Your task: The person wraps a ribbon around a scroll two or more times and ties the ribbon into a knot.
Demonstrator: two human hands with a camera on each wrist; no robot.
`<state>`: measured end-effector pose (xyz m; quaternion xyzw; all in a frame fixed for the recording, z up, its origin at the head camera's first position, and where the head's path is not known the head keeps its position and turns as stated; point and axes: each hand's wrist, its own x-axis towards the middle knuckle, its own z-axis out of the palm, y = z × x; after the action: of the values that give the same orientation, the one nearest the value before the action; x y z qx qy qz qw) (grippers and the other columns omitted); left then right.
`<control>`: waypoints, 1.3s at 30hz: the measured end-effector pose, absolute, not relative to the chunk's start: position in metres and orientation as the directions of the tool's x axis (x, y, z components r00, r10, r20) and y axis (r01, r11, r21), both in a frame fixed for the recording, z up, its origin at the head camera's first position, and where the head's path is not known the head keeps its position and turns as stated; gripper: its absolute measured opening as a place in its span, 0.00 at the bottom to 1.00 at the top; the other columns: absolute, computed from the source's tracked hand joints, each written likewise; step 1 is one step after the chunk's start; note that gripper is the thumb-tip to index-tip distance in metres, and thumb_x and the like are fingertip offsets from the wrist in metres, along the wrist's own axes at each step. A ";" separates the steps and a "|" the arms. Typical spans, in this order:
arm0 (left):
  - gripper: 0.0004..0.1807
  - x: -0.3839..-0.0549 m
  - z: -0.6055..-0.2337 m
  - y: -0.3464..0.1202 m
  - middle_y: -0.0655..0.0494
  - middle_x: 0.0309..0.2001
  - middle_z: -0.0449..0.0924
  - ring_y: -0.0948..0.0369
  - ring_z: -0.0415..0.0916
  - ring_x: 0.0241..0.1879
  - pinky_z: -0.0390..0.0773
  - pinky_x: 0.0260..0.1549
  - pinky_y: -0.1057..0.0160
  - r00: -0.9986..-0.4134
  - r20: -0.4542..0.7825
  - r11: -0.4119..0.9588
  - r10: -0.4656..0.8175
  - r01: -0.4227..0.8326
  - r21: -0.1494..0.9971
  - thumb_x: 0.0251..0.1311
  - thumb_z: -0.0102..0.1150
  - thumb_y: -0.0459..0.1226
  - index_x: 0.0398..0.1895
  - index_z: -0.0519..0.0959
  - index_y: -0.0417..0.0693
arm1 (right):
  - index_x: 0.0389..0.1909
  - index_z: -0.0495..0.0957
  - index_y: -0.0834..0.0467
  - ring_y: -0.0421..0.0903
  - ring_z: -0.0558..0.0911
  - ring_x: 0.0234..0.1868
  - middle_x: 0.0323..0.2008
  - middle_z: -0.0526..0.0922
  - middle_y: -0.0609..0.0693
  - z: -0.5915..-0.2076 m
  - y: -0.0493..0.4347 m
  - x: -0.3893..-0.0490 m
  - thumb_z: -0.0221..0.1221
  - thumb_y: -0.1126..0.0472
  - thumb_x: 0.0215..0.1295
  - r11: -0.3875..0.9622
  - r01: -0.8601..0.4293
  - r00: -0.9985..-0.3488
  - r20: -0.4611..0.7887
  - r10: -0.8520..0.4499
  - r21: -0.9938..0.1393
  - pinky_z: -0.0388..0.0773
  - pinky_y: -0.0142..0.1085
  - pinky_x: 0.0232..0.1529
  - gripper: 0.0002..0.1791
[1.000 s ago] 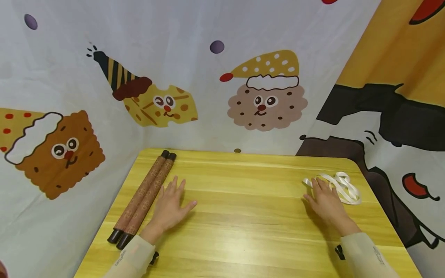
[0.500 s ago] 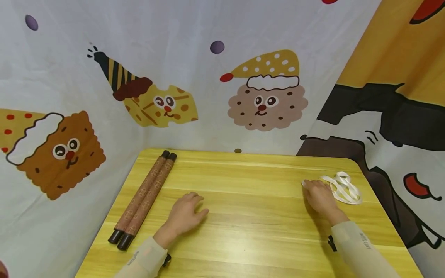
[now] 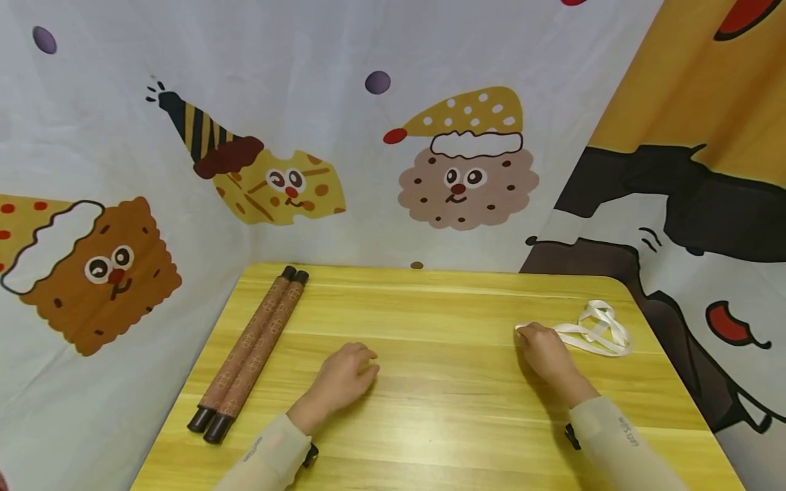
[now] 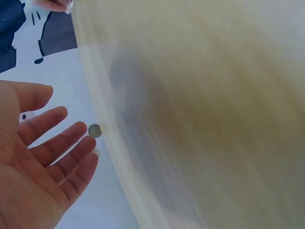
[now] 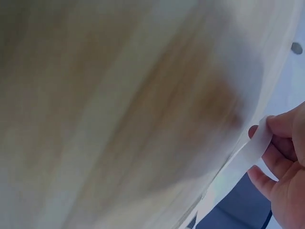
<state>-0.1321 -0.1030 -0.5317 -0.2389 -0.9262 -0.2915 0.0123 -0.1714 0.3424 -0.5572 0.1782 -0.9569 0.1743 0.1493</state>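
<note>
White ribbon (image 5: 238,164) | on yellow wood-grain tabletop (image 3: 424,395) | cartoon-printed cloth (image 3: 319,82) behind

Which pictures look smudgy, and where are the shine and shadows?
Head view: mostly clear, a pale shine low on the table, a soft shadow beside the right hand. Left wrist view: table smeary with a bluish shadow, left hand clearer. Right wrist view: table blurry with a dark shadow, ribbon clearer.
</note>
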 end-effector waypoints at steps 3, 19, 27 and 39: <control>0.13 -0.136 -0.532 -0.099 0.50 0.50 0.85 0.51 0.81 0.52 0.83 0.51 0.49 -0.889 0.151 0.707 0.432 0.438 0.555 0.72 0.64 0.38 0.52 0.86 0.40 | 0.43 0.85 0.73 0.63 0.87 0.38 0.37 0.86 0.64 -0.558 0.333 -0.168 0.64 0.78 0.64 0.852 -0.387 -0.898 0.352 -0.263 -0.353 0.85 0.54 0.40 0.08; 0.12 -0.138 -0.535 -0.067 0.53 0.50 0.86 0.54 0.81 0.53 0.82 0.54 0.52 -0.854 0.137 0.643 0.502 0.474 0.601 0.73 0.62 0.37 0.51 0.87 0.40 | 0.42 0.89 0.62 0.39 0.81 0.33 0.36 0.89 0.51 -0.557 0.286 -0.148 0.68 0.70 0.67 0.665 -0.296 -0.954 0.248 -0.169 -0.686 0.80 0.33 0.33 0.05; 0.13 -0.134 -0.535 -0.044 0.54 0.53 0.86 0.56 0.81 0.54 0.81 0.56 0.53 -0.855 0.080 0.581 0.512 0.413 0.702 0.74 0.61 0.38 0.54 0.87 0.41 | 0.44 0.88 0.63 0.41 0.79 0.31 0.37 0.88 0.54 -0.548 0.271 -0.141 0.67 0.69 0.69 0.514 -0.129 -0.988 0.065 -0.140 -0.848 0.78 0.32 0.29 0.06; 0.19 -0.128 -0.534 -0.010 0.51 0.60 0.84 0.55 0.80 0.53 0.80 0.53 0.59 -0.858 0.049 0.452 0.511 0.317 0.834 0.74 0.62 0.37 0.64 0.82 0.41 | 0.47 0.87 0.65 0.40 0.81 0.33 0.41 0.88 0.60 -0.524 0.254 -0.127 0.66 0.69 0.71 0.313 -0.111 -0.957 0.016 -0.289 -0.943 0.80 0.32 0.32 0.08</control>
<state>-0.1276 -0.0103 -0.5337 -0.2448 -0.8455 -0.4629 -0.1048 -0.1267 0.2542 -0.5242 0.1241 -0.8066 0.5727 -0.0779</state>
